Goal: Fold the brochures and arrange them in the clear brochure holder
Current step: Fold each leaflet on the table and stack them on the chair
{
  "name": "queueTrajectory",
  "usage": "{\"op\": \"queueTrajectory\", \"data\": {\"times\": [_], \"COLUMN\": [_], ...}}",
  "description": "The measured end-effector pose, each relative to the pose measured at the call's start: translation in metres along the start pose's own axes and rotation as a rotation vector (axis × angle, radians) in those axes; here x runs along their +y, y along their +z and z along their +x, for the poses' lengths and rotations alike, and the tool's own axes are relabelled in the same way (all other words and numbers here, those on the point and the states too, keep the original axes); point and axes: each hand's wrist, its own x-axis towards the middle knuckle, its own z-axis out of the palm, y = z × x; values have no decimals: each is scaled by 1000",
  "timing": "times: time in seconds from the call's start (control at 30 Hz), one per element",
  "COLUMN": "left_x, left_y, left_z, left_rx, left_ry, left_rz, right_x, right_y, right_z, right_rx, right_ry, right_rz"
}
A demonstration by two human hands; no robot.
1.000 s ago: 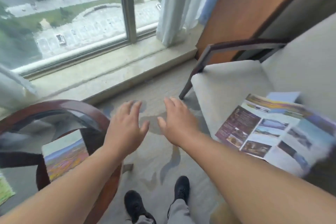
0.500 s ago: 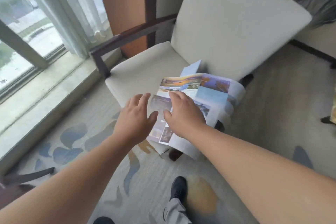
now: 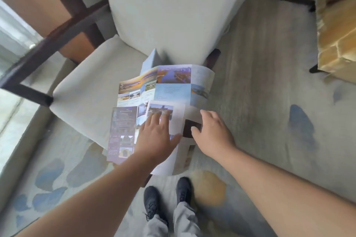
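Several unfolded brochures (image 3: pixel 165 86) with landscape photos lie spread on the seat of a cream armchair (image 3: pixel 90 82), overhanging its front right corner. The nearest brochure (image 3: pixel 123 132) has a purple panel on its left. My left hand (image 3: pixel 156 136) lies flat on this brochure, fingers straight. My right hand (image 3: pixel 213 134) hovers with relaxed fingers at the brochure's right edge, over the chair's corner; whether it touches the paper I cannot tell. No clear brochure holder is in view.
The armchair has dark wooden arms (image 3: pixel 48 44) and a tall backrest (image 3: pixel 173 9). A window and curtain are at far left. A yellow-brown stone-patterned object (image 3: pixel 337 34) stands at right. My feet (image 3: pixel 167 196) are on patterned carpet.
My view has swung from the window and round table to the armchair. Both hands have moved onto the brochures; my left hand now presses the nearest one, my right has shifted to its right edge.
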Motion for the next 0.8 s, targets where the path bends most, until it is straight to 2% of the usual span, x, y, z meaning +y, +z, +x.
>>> {"op": "queueTrajectory", "data": {"times": [0.17,0.37,0.5,0.7,0.8], "left_x": [23,18,5,-17,-23], "left_y": [50,74,67,41,31], "left_z": [16,16,8,-7,-12], "left_rx": [-88,-35,-53,-85,-108], "left_ry": [-120,-143,-96,-32,-3], "left_rz": [124,104,-2,-363,-439], "right_x": [29,37,35,17,7], "right_y": [25,45,47,51,56], "right_z": [-2,-8,-8,-7,-4], "right_rx": [-14,-35,-59,-142,-143], "right_ry": [56,70,84,132,152], "right_rz": [15,44,77,130,204]}}
